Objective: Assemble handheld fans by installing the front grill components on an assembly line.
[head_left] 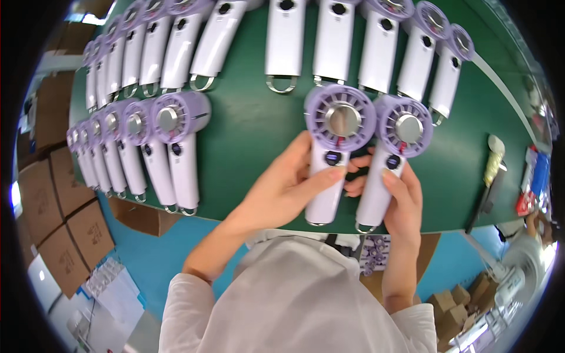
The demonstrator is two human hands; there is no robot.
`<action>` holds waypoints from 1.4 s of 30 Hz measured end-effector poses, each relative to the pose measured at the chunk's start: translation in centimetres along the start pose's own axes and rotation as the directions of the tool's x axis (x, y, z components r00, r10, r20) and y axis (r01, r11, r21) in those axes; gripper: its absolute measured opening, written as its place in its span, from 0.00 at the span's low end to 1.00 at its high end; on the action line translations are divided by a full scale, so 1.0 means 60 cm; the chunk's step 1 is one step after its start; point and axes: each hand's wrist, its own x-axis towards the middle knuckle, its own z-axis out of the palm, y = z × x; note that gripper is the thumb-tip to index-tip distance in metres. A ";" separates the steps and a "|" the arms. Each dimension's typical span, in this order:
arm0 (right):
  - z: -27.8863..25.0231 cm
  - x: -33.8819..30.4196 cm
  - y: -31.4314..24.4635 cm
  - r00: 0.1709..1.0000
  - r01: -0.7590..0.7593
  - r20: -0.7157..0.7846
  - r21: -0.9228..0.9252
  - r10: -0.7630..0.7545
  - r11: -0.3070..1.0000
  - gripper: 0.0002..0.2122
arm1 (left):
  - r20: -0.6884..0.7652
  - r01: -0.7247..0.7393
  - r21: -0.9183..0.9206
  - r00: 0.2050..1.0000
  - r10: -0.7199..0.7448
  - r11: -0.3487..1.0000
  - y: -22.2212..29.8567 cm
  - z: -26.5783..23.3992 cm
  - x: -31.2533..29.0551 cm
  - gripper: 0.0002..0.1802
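Two white and purple handheld fans are in my hands over the green table (pixel 247 159). My left hand (pixel 288 182) is closed round the handle of one handheld fan (pixel 323 197), its thumb beside the dark button. In my right hand (pixel 403 194) is the other handheld fan (pixel 375 197), the thumb resting on its handle below the button. Both heads face up, side by side, each with a round silver centre and a small red mark. Fingers show between the two handles. A metal loop hangs at the bottom of each handle.
Rows of similar fans lie along the table's far side (pixel 285 47) and left side (pixel 185 165). At the right are a yellow-handled tool (pixel 493 165) and a blue and red item (pixel 538 176). Cardboard boxes (pixel 65 217) stack at the left; a carton of purple parts (pixel 375 253) sits below the table edge.
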 end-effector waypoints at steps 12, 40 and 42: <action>-0.005 -0.001 -0.007 0.999 -0.007 0.035 -0.004 0.007 1.000 0.22 | 0.006 0.045 0.089 0.999 -0.046 0.995 0.006 0.000 0.002 0.24; -0.242 0.083 -0.169 0.641 0.212 -0.606 -0.451 -0.471 0.867 0.18 | -0.508 0.027 0.346 0.846 0.163 0.938 0.000 -0.047 -0.061 0.17; -0.250 0.123 -0.176 0.622 0.074 -0.567 -0.643 -0.539 0.762 0.19 | -0.531 -0.015 0.336 0.823 0.202 0.942 -0.013 -0.068 -0.071 0.16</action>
